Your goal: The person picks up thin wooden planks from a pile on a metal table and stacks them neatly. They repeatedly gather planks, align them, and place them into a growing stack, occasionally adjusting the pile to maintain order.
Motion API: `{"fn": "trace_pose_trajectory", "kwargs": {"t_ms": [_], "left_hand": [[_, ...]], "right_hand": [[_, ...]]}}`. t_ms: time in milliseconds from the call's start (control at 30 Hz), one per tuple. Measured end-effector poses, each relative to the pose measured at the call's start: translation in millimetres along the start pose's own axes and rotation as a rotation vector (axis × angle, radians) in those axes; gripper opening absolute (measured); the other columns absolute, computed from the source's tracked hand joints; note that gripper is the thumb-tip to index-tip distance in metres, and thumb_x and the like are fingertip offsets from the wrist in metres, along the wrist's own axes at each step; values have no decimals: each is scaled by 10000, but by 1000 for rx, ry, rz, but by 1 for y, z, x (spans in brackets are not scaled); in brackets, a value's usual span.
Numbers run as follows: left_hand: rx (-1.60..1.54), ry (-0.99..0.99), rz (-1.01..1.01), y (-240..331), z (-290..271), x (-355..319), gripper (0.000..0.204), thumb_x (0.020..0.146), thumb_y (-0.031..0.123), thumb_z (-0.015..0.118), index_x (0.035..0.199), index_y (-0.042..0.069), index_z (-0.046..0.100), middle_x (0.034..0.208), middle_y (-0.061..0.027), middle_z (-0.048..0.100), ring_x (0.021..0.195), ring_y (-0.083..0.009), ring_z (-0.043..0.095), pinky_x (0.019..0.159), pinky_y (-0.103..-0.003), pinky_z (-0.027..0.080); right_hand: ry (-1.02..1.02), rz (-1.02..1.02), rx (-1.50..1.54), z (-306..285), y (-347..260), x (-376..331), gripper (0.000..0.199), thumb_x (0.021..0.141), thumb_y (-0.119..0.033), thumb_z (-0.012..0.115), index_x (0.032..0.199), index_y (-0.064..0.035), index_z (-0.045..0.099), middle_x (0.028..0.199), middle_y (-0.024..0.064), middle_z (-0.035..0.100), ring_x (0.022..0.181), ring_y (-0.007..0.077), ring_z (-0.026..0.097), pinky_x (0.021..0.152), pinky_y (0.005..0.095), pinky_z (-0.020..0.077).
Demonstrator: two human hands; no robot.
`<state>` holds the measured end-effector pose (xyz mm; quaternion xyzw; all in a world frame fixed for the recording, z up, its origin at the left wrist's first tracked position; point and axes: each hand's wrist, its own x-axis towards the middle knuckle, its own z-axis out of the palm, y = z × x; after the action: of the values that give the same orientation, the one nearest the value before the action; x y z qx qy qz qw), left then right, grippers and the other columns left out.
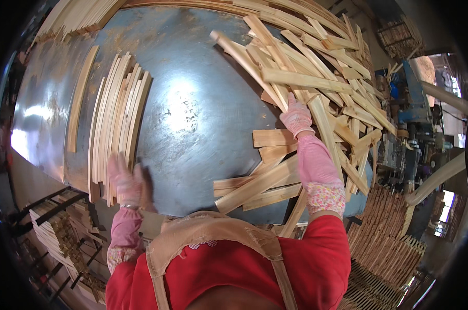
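My left hand (124,182), in a pink glove, rests against the near end of a row of slender wooden slats (117,113) standing side by side on the metal table (187,155). Its fingers are spread, and it grips nothing that I can see. On the right, my right hand (297,118), also gloved in pink, reaches into a loose heap of wooden slats (316,77). One finger points forward beside the end of a slat (275,88), and the hand looks open. The undersides of its fingers are hidden.
A single slat (83,98) lies left of the row. Stacked strips (79,18) stand at the far left. More wood (63,248) sits on a black rack below left, and tall stacks (378,232) stand at right. Blue machinery (415,98) lies beyond the heap.
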<state>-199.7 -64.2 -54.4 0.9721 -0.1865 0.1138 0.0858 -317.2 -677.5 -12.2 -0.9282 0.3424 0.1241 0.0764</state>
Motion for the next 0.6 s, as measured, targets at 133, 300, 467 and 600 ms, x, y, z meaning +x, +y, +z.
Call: {"fn": "trace_pose_trajectory", "kwargs": {"t_ms": [133, 300, 467, 600], "left_hand": [[-943, -444, -282, 157, -11, 40, 583, 1043, 253, 671, 1540, -19, 535, 1483, -252, 622, 1352, -334, 620, 1175, -442, 461], [-1262, -945, -452, 208, 28, 68, 667, 1021, 425, 681, 1489, -40, 582, 1429, -256, 672, 1303, -330, 662, 1099, -400, 501], [-881, -635, -445, 138, -9, 30, 574, 991, 469, 702, 1318, -3, 688, 1193, -221, 758, 1091, -390, 723, 979, -444, 548], [-329, -512, -210, 66, -45, -8, 594, 928, 469, 756, 1353, 67, 651, 1387, -196, 639, 1224, -430, 617, 1066, -530, 488]], "right_hand": [[-436, -80, 949, -5, -74, -44, 599, 913, -268, 758, 1428, 0, 609, 1254, 176, 763, 1179, 262, 715, 1020, 402, 549], [-488, -88, 1513, 68, -171, -103, 753, 962, -489, 790, 1412, 84, 605, 1254, 144, 739, 1141, 258, 683, 1084, 371, 492], [-371, 46, 1199, 117, -230, -118, 815, 1018, -621, 646, 1504, 25, 542, 1281, 192, 732, 1181, 329, 694, 1066, 423, 523], [-680, -94, 817, 59, -335, -152, 749, 1064, -593, 573, 1569, -46, 503, 1184, 211, 745, 1105, 319, 718, 996, 385, 571]]}}
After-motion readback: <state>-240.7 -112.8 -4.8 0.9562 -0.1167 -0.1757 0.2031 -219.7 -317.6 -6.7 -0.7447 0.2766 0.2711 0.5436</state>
